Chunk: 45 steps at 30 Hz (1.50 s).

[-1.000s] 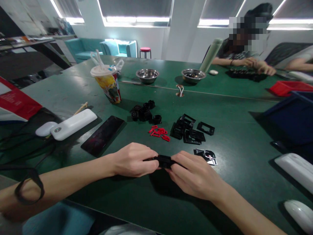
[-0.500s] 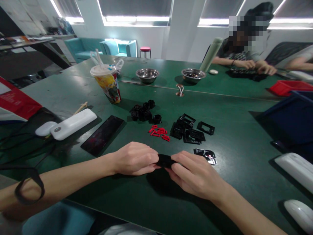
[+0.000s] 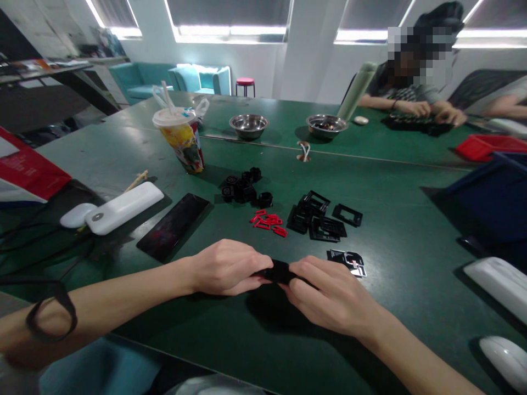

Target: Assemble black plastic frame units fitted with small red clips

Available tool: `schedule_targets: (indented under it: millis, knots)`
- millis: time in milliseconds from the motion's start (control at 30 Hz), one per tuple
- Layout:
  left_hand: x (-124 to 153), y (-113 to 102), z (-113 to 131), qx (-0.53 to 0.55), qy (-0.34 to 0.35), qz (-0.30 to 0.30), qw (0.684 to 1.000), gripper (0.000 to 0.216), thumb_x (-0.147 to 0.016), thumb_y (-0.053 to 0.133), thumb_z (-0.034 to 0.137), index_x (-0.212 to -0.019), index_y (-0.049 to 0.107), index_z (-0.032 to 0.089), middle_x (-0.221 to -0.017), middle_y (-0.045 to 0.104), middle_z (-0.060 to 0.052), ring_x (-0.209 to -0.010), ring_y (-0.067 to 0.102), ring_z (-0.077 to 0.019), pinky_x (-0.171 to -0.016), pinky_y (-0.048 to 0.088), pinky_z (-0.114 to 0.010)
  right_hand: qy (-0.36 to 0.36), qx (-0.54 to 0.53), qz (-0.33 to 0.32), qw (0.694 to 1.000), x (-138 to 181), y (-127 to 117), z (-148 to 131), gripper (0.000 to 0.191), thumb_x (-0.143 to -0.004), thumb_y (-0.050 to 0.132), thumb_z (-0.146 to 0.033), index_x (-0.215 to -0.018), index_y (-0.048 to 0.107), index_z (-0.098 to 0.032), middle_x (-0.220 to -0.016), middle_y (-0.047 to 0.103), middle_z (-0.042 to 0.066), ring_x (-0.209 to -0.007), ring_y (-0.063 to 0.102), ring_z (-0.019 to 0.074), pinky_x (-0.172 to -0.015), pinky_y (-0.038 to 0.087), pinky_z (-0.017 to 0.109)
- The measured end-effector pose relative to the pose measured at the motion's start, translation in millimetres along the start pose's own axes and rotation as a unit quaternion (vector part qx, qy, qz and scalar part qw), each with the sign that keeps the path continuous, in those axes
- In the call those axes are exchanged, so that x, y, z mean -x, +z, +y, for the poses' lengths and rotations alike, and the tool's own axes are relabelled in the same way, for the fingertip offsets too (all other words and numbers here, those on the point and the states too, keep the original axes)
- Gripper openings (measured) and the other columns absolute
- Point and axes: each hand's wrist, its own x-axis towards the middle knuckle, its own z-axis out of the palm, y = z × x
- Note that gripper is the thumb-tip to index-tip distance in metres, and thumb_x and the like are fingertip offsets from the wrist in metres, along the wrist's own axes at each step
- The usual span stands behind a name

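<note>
A small black plastic part [image 3: 280,271] is held just above the table between my two hands, its exact kind hidden by the fingers. My left hand [image 3: 230,267] pinches its left end, and my right hand [image 3: 329,291] grips the right end. Beyond them lie several red plastic clips [image 3: 268,220]. A heap of black rectangular frames [image 3: 315,214] rests to their right, with one frame [image 3: 348,214] apart. Near my right hand are black-and-white flat pieces [image 3: 348,260]. Farther back sits a cluster of black rounded parts [image 3: 242,187].
To the left lie a phone [image 3: 175,227] and a white elongated device [image 3: 125,208]; a drink cup [image 3: 181,140] stands behind. Two metal bowls [image 3: 248,127] are at the back. On the right are a blue bin [image 3: 498,203] and a white mouse [image 3: 504,362]. A person [image 3: 424,93] works across the table.
My left fingers have shifted slightly on the black part, the thumb and forefinger looking less bunched. Both hands keep their place, and the loose parts on the table lie as before.
</note>
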Motion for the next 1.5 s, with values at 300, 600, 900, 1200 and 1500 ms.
schedule_targets:
  millis: [300, 600, 900, 1200, 1500]
  knots:
    - [0.3, 1.2, 0.9, -0.003, -0.004, 0.01, 1.0, 0.013, -0.108, 0.058, 0.022, -0.116, 0.058, 0.013, -0.088, 0.078, -0.009, -0.073, 0.077, -0.0189, -0.069, 0.063, -0.028, 0.0, -0.008, -0.001, 1.0, -1.5, -0.6, -0.6, 0.033, -0.102, 0.059, -0.005, -0.073, 0.057, -0.02, -0.084, 0.065, 0.004, -0.069, 0.049, 0.0153, -0.062, 0.042, 0.03]
    - [-0.2, 1.3, 1.0, 0.014, -0.004, 0.01, 1.0, 0.013, -0.107, 0.06, 0.021, -0.118, 0.058, 0.013, -0.088, 0.078, -0.008, -0.074, 0.078, -0.0187, -0.07, 0.063, -0.027, -0.005, -0.01, 0.003, 1.0, -3.3, -1.2, -1.5, 0.035, -0.102, 0.059, -0.004, -0.071, 0.058, -0.02, -0.08, 0.064, 0.004, -0.068, 0.046, 0.0155, -0.06, 0.039, 0.031]
    - [-1.5, 1.0, 2.1, 0.019, 0.0, 0.008, 1.0, 0.015, -0.106, 0.059, 0.02, -0.12, 0.057, 0.013, -0.088, 0.078, -0.008, -0.074, 0.078, -0.0195, -0.07, 0.062, -0.027, -0.004, -0.011, 0.0, 1.0, -3.0, -2.2, -2.5, 0.035, -0.102, 0.06, -0.004, -0.07, 0.058, -0.019, -0.079, 0.062, 0.003, -0.067, 0.046, 0.0148, -0.06, 0.037, 0.031]
    - [-1.9, 0.9, 2.0, 0.021, 0.002, 0.009, 1.0, 0.011, -0.109, 0.056, 0.022, -0.116, 0.058, 0.013, -0.085, 0.078, -0.008, -0.072, 0.077, -0.019, -0.068, 0.062, -0.027, -0.007, -0.028, 0.015, 0.999, -4.4, -1.4, -3.1, 0.034, -0.098, 0.062, -0.001, -0.069, 0.058, -0.018, -0.077, 0.062, 0.004, -0.066, 0.045, 0.0152, -0.058, 0.035, 0.032]
    - [-3.7, 1.0, 5.2, 0.014, -0.001, 0.012, 1.0, 0.01, -0.111, 0.056, 0.023, -0.115, 0.057, 0.013, -0.084, 0.078, -0.007, -0.071, 0.077, -0.0184, -0.068, 0.061, -0.027, -0.002, -0.039, 0.032, 0.999, -3.2, 1.6, -3.5, 0.034, -0.096, 0.065, 0.0, -0.069, 0.057, -0.018, -0.075, 0.062, 0.004, -0.064, 0.045, 0.0144, -0.056, 0.033, 0.033]
